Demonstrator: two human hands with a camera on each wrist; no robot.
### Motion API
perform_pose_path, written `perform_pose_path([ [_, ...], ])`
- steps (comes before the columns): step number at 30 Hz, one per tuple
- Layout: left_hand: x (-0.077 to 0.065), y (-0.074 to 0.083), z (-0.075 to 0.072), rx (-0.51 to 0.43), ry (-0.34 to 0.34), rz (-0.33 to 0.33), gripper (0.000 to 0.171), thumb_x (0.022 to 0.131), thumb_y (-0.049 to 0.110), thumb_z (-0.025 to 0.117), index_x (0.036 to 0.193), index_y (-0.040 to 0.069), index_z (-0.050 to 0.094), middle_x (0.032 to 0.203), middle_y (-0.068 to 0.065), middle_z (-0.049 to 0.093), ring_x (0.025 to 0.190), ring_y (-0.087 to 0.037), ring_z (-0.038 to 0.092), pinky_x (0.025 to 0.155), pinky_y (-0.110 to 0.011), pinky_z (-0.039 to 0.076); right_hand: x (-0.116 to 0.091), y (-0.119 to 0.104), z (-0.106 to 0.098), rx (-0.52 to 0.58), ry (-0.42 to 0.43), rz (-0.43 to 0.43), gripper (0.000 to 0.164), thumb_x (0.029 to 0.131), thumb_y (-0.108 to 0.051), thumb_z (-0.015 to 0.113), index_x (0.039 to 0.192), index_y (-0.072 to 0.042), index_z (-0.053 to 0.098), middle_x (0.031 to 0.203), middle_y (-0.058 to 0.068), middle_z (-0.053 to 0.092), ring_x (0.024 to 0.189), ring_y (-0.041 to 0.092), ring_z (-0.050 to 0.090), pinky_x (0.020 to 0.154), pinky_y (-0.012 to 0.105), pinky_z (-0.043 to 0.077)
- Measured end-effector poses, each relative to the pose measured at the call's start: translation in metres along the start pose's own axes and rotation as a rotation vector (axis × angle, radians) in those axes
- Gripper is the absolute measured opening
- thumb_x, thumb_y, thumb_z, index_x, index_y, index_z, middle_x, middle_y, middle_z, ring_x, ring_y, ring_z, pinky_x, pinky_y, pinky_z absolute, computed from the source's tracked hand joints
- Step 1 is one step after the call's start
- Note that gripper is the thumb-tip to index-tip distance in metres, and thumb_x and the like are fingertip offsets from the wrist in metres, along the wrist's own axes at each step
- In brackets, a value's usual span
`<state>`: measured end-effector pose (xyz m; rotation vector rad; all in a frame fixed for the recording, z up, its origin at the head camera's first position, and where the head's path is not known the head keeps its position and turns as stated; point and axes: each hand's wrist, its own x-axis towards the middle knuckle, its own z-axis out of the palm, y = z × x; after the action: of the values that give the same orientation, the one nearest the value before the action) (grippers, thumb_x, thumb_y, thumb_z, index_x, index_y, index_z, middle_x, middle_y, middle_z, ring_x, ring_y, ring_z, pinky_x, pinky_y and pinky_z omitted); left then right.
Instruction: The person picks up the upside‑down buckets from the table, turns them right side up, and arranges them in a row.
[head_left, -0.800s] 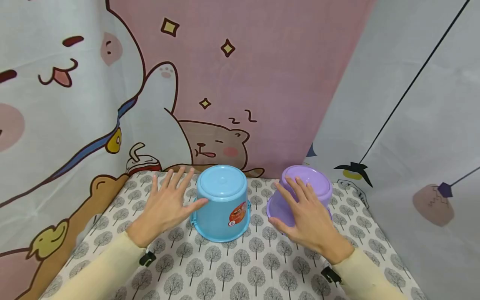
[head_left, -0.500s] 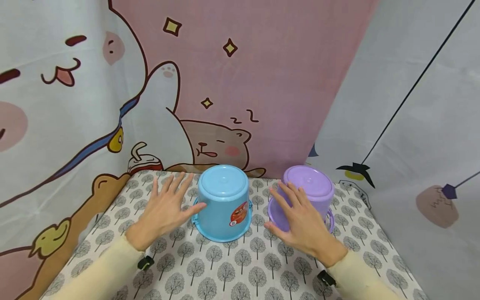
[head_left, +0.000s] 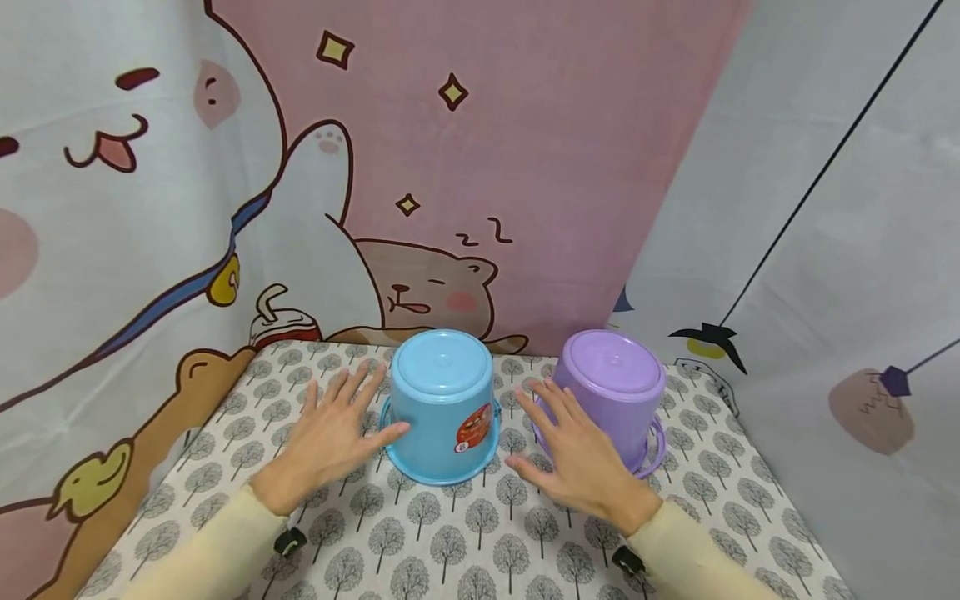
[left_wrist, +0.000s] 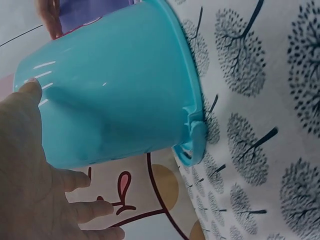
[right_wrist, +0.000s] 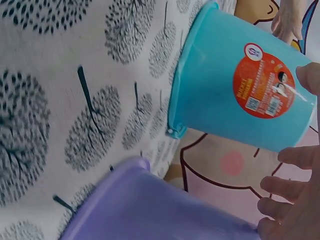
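A light blue bucket stands upside down on the table, its rim on the cloth and a red round sticker on its side. To its right a purple bucket is also upside down, with its handle hanging at the right. My left hand hovers with fingers spread just left of the blue bucket, thumb pointing at its wall. My right hand, fingers extended, is in front of the purple bucket and overlaps its lower left side in the head view. Neither hand holds anything.
The table is covered by a white cloth printed with grey trees. Behind it hangs a pink cartoon curtain, and a pale curtain closes off the right side.
My right hand has moved left and toward me, from over the purple bucket to its front left, uncovering its handle. My left hand has lowered slightly. Both buckets stay put.
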<state>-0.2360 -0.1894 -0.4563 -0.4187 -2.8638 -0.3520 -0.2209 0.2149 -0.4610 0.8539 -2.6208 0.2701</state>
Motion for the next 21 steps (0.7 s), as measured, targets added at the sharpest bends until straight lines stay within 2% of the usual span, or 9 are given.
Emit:
perform_pose_path([
  [4, -0.003, -0.001, 0.007, -0.004, -0.004, -0.001, 0.106, 0.108, 0.087, 0.054, 0.187, 0.022, 0.026, 0.190, -0.020, 0.034, 0.173, -0.058, 0.036, 0.137, -0.092, 0.016, 0.001, -0.001, 0.007, 0.043, -0.047, 0.034, 0.100, 0.108, -0.074, 0.067, 0.185, -0.021, 0.033, 0.189, 0.019, 0.038, 0.175, 0.048, 0.039, 0.141, 0.069, 0.041],
  [8, -0.006, -0.003, 0.013, -0.011, -0.022, -0.006, 0.107, 0.107, 0.089, 0.054, 0.187, 0.022, 0.027, 0.189, -0.022, 0.035, 0.173, -0.059, 0.036, 0.139, -0.091, 0.014, 0.003, -0.002, 0.014, 0.073, -0.051, 0.046, 0.100, 0.107, -0.075, 0.068, 0.185, -0.023, 0.034, 0.189, 0.018, 0.040, 0.172, 0.049, 0.044, 0.126, 0.077, 0.056],
  [11, -0.009, -0.005, 0.018, -0.011, -0.038, -0.010, 0.109, 0.106, 0.090, 0.053, 0.187, 0.022, 0.026, 0.190, -0.022, 0.034, 0.172, -0.059, 0.038, 0.139, -0.090, 0.015, 0.006, -0.002, 0.018, 0.100, -0.069, 0.054, 0.101, 0.107, -0.077, 0.067, 0.185, -0.023, 0.034, 0.188, 0.016, 0.041, 0.171, 0.047, 0.046, 0.119, 0.078, 0.060],
  [16, -0.014, -0.008, 0.024, -0.024, -0.056, -0.017, 0.110, 0.106, 0.091, 0.054, 0.187, 0.021, 0.026, 0.190, -0.021, 0.035, 0.172, -0.060, 0.038, 0.138, -0.091, 0.016, 0.010, 0.000, 0.024, 0.162, -0.117, 0.068, 0.103, 0.107, -0.078, 0.067, 0.186, -0.022, 0.033, 0.189, 0.015, 0.040, 0.170, 0.044, 0.048, 0.120, 0.077, 0.060],
  [21, -0.018, -0.008, 0.028, -0.049, -0.084, -0.027, 0.112, 0.105, 0.092, 0.054, 0.186, 0.019, 0.028, 0.190, -0.024, 0.034, 0.173, -0.058, 0.036, 0.138, -0.091, 0.015, 0.013, 0.003, 0.033, 0.213, -0.163, 0.084, 0.105, 0.106, -0.074, 0.073, 0.186, -0.019, 0.032, 0.190, 0.014, 0.038, 0.173, 0.045, 0.044, 0.125, 0.075, 0.057],
])
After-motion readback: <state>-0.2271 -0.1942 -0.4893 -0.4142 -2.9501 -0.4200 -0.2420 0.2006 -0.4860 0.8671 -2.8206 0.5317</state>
